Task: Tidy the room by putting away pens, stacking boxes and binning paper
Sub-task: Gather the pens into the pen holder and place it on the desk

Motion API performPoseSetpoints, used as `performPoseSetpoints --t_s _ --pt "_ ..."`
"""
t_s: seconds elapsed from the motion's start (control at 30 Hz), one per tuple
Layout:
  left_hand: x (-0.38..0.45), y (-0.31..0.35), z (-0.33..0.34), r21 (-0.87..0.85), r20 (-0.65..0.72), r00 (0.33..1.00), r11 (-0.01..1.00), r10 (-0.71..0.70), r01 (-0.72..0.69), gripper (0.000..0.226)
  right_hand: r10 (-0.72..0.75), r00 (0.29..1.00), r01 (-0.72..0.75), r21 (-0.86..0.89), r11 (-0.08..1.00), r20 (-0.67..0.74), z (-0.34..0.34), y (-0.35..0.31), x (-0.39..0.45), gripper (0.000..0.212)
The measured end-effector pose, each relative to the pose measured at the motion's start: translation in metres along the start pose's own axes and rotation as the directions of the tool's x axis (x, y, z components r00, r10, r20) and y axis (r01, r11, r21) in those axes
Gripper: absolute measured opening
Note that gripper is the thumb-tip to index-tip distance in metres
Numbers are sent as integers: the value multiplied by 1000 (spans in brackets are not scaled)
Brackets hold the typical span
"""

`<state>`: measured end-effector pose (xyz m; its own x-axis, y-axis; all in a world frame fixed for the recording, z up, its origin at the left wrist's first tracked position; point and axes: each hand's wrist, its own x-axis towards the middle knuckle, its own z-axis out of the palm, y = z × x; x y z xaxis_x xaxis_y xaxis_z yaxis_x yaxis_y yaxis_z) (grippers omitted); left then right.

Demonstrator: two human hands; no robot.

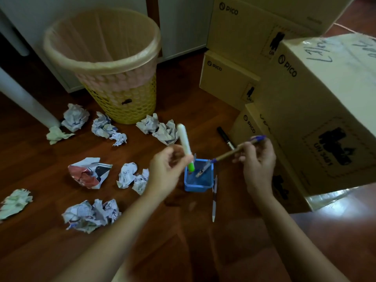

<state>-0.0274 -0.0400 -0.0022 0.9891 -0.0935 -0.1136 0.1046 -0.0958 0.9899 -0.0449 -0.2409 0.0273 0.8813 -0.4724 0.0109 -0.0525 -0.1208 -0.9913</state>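
A small blue pen holder [198, 185] stands on the wooden floor between my hands. My left hand [166, 169] pinches a white marker with a green tip [185, 143], tip down at the holder's left rim. My right hand [257, 159] grips pens [230, 154], one with a blue cap, slanting down with their tips inside the holder. A black marker [224, 136] lies on the floor behind the holder. A white pen [214, 198] lies just right of it. Several crumpled paper balls [90, 175] are scattered on the floor.
A yellow mesh bin [105, 64] with a pink liner stands at the back. Several cardboard PICO boxes [317, 110] crowd the right side. A white table leg [26, 98] slants down at the left, beside white cabinets.
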Motion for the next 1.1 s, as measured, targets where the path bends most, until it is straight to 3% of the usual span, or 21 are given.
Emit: performPoseSetpoints --t_s 0.1,0.2,0.3,0.43,0.63,0.8,0.87,0.93,0.97,1.0,1.03,1.07,1.1 --pt "3 -26 19 323 68 996 943 58 -77 10 -77 992 92 -143 985 102 13 10 2 5" --pt "7 -42 23 434 69 995 896 71 -94 14 -37 985 89 -310 947 169 20 36 -6 8" --pt "7 -52 17 322 31 998 945 49 -57 33 24 973 59 -351 934 227 22 63 -19 26" --pt "3 -62 9 232 123 962 950 -242 209 54 150 939 -25 -374 927 308 31 75 -31 45" --pt "22 -56 3 51 189 916 935 -353 350 44 333 842 -270 -203 941 425 61 96 -4 47" --pt "49 -46 -13 -10 154 911 921 -382 388 36 360 796 -296 -206 933 487 92 92 26 46" --pt "57 -44 -18 80 134 918 927 -374 366 36 364 788 -308 -194 931 496 99 84 32 40" --pt "60 -46 -20 357 -2 954 891 -300 281 47 307 835 -242 -197 950 456 100 79 33 39" --pt "56 -48 -20 501 -126 975 836 -183 222 53 267 875 -190 -220 957 403 96 80 35 38" --pt "47 -48 -18 603 -223 975 788 20 122 53 228 919 -136 -285 949 322 90 85 40 37" --pt "37 -46 -14 681 -231 937 731 261 -35 46 185 955 -78 -408 910 231 82 90 47 37" --pt "26 -45 -6 733 -138 886 648 443 -209 36 134 976 -13 -562 827 174 73 98 56 38" --pt "15 -45 6 749 35 843 544 537 -378 28 91 979 68 -715 696 182 60 110 66 40"
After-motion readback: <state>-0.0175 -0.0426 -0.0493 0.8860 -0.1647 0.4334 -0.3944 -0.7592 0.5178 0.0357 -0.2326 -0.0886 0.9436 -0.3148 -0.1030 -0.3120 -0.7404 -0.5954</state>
